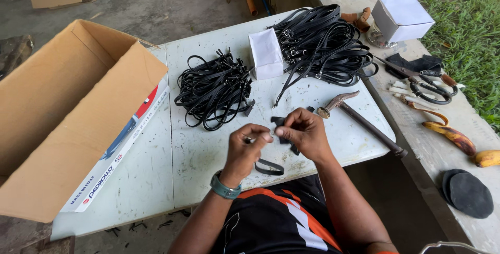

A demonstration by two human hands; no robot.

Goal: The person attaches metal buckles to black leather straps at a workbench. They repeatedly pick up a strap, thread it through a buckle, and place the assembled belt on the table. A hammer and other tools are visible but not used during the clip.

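Head view: strap piles (214, 90), a hammer (359, 119) beyond; my left hand (249, 147) and right hand (304, 131) pinch a black strap (269, 167), looping toward me.

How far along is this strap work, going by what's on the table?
Hard to say exactly. A smaller pile of looped black straps lies left of the white box and may be finished pieces. In hand: the left hand and right hand pinch one black strap between them. A larger bundle of long straps lies beyond, possibly left to do. A hammer rests nearby.
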